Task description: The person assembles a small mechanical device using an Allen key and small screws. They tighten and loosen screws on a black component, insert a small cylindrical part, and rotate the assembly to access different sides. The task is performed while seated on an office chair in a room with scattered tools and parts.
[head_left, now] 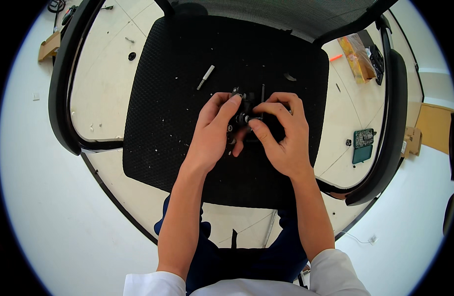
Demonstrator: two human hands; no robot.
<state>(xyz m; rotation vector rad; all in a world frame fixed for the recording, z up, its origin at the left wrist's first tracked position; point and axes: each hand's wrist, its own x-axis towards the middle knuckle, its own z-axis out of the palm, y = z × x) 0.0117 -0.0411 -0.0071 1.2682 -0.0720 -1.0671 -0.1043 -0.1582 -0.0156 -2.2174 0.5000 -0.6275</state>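
Over the black chair seat (158,123), my left hand (212,128) is closed around a small black mechanical part (243,117) with round, ring-like bits on it. My right hand (288,130) meets it from the other side, thumb and forefinger pinched at the part's edge. Whatever small piece sits between those fingertips is too dark and small to name. A thin dark rod (263,92) shows just beyond my right fingers. Farther off on the seat lies a short tool with a white handle (208,73) and a grey tip. The part's underside is hidden by my hands.
White crumbs and a curved grey scrap (289,77) lie on the seat. Armrests (64,84) flank it, with a mesh backrest (266,17) at the far side. On the floor to the right are an opened green case (362,154) and a yellow box (355,56).
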